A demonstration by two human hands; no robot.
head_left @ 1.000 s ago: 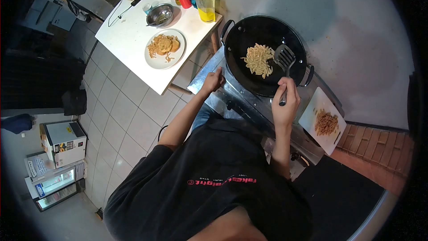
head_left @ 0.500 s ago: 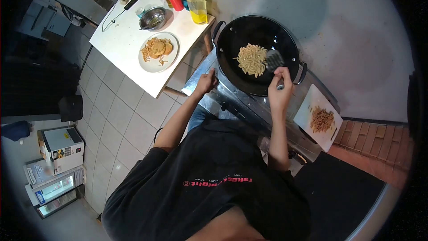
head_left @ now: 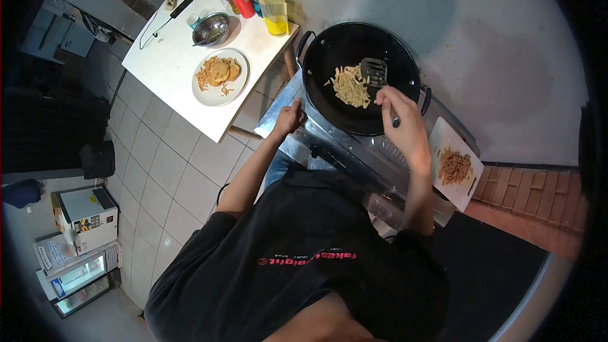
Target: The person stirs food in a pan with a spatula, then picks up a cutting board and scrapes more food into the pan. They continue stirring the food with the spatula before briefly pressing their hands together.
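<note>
The right hand (head_left: 401, 117) grips one spatula (head_left: 377, 80) at one food heap (head_left: 350, 88) in one wok (head_left: 345, 44), the left hand (head_left: 289, 119) curled closed.

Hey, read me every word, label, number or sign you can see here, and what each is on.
Shirt: "fakes…aight ©", upside down, its middle lost in a fold.
Shirt, tiny white words: too small to read surely.
White box: markings too small.
Panel below it: writing too blurred.
</note>
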